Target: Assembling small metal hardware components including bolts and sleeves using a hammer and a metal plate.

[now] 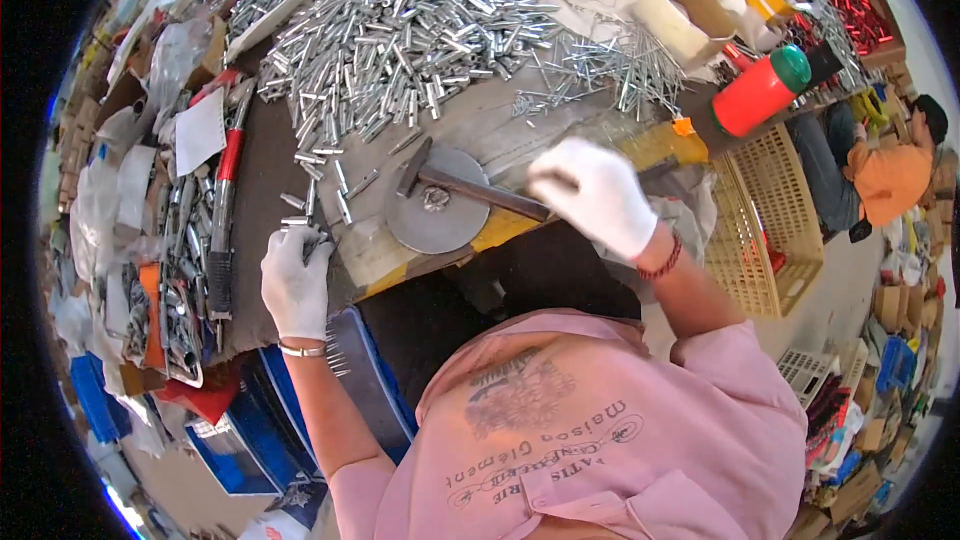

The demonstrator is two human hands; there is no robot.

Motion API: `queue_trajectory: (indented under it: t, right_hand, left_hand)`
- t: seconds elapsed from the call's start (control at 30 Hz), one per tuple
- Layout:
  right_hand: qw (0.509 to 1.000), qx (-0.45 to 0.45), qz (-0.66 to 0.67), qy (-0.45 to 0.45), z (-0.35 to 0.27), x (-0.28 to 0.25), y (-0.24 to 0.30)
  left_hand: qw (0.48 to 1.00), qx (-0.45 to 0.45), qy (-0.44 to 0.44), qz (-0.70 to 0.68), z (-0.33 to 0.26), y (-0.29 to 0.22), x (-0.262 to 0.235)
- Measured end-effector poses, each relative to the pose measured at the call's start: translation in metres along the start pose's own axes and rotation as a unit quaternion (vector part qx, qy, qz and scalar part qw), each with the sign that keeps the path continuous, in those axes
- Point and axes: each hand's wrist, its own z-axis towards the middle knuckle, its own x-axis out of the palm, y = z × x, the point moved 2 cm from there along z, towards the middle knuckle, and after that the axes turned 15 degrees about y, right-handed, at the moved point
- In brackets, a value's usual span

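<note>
My left hand point(297, 283), in a white glove, is at the left front of the workbench. Its fingers are closed at a short silver metal sleeve point(296, 222), with a few loose sleeves just beyond. My right hand point(598, 202), also gloved in white and slightly blurred, is over the front edge with curled fingers; whatever they hold is hidden. Close to it ends the handle of a hammer point(485, 195), which lies across a round grey metal disc point(425, 225). I cannot tell whether hand and handle touch.
A large heap of metal sleeves point(400, 35) covers the far bench, beside a pile of thin nails or pins point(625, 70). A red bottle with a green cap point(755, 95) lies at right, above a yellow crate point(765, 230). Tools point(185, 260) crowd the left; another person point(885, 175) sits far right.
</note>
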Motion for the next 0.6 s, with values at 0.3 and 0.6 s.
queue_trajectory:
  t: [0.3,0.6]
  right_hand:
    - [0.947,0.043,-0.319,-0.003,0.068,-0.021,-0.110]
    - [0.956,-0.049,-0.287,0.040,0.074,-0.017,-0.105]
  left_hand:
    - [0.999,-0.019,-0.042,-0.029,-0.002,-0.004,0.010]
    - [0.988,0.125,0.009,-0.086,-0.004,-0.088,0.027]
